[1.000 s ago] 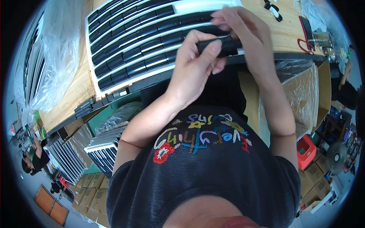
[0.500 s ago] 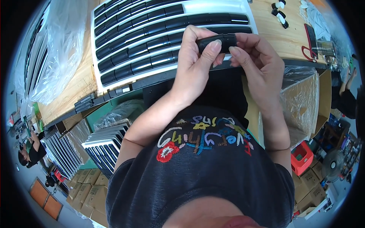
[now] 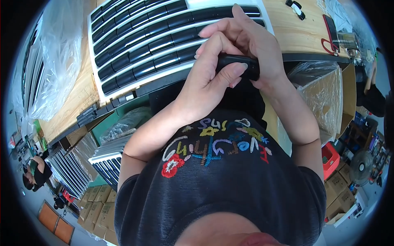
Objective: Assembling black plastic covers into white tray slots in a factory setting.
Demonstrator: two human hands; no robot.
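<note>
A small black plastic part [image 3: 241, 64] is gripped between both hands just in front of the workbench edge. My left hand [image 3: 205, 84] wraps it from the left with the thumb pressed along its side. My right hand [image 3: 254, 45] holds it from behind and the right, fingers curled over it. Beyond the hands lies a large car grille [image 3: 152, 45] with chrome bars and black slats, flat on the wooden workbench [image 3: 299, 33].
Red-handled scissors [image 3: 329, 35] and a small black-and-white piece [image 3: 296, 8] lie at the bench's far right. Clear plastic wrap [image 3: 53, 53] covers more grilles at left. A plastic-lined cardboard box [image 3: 324, 98] stands at right. More grilles [image 3: 106, 158] and cartons sit on the floor; another person [image 3: 35, 172] crouches at far left.
Both hands have come back from over the grille toward my body, still holding the black part. The left thumb now presses along its side.
</note>
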